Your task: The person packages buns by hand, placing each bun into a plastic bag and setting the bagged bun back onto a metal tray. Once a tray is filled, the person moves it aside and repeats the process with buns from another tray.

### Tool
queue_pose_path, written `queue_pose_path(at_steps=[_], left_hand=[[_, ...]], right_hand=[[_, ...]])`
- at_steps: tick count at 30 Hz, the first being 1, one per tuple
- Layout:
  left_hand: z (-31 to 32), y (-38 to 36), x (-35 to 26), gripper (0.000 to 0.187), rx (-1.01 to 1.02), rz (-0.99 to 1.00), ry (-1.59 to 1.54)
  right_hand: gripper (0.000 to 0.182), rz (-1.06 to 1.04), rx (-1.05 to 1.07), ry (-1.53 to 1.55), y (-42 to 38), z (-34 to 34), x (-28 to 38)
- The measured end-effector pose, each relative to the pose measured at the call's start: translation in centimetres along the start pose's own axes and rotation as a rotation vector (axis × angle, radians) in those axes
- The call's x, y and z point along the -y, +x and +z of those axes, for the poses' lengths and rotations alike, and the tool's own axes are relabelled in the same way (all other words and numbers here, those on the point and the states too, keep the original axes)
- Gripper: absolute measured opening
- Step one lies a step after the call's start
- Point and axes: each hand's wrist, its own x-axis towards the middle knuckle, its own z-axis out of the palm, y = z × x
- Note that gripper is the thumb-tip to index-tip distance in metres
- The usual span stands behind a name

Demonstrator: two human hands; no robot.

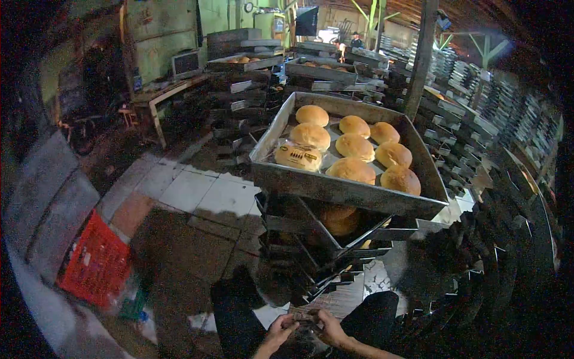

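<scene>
Low in the head view, between my knees, my left hand (281, 332) and my right hand (329, 329) are close together with fingers pinched. Between them is a thin, shiny, see-through piece that looks like a plastic wrapper (307, 336); its details are dim. Ahead of the hands, a metal baking tray (350, 195) tops a stack of trays. Several golden round buns (355, 147) lie in it. At its near left corner is a bun in a printed clear packet (298, 156). More buns (336, 216) show partly in the tray below.
A red plastic crate (97, 257) stands on the floor at left, near a green object (133, 305). Dark stacked trays (472, 263) crowd the right side. Further trays of buns (244, 60) stand behind, near a wooden table (170, 91) and a post (422, 63).
</scene>
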Motion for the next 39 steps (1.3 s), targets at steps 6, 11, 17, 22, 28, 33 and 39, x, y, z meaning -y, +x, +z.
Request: queue_pose_path(at_steps=[6,11,17,22,28,33,39], left_hand=[[-0.8,2.0,4.6,0.037,0.042,0.0,-0.334],[0.5,0.5,1.8,0.034,0.24,0.253,-0.738],[-0.1,-0.7,-2.0,0.041,0.016,0.06,-0.592],[0.2,1.1,2.3,0.035,-0.011,0.226,-0.583],[0.4,-1.7,-5.1,0.014,-0.37,0.79,0.721],[0.9,-5.1,-10.4,0.032,-0.151,-0.114,-0.748],[-0.7,-4.0,-8.9,0.021,-0.564,0.671,0.656]], right_hand=[[0.03,-0.502,0.061,-0.344,-1.8,0.3,1.5],[0.024,-0.243,0.047,0.034,-2.7,0.4,3.4],[0.045,-0.14,0.088,0.584,-0.6,3.0,1.1],[0.041,0.027,-0.018,0.269,-0.6,3.9,2.5],[0.029,0.385,0.187,0.446,-0.3,0.1,3.0],[0.058,0.04,0.129,0.863,0.0,-2.2,7.7],[0.092,0.168,0.339,0.898,-1.0,-2.5,10.4]])
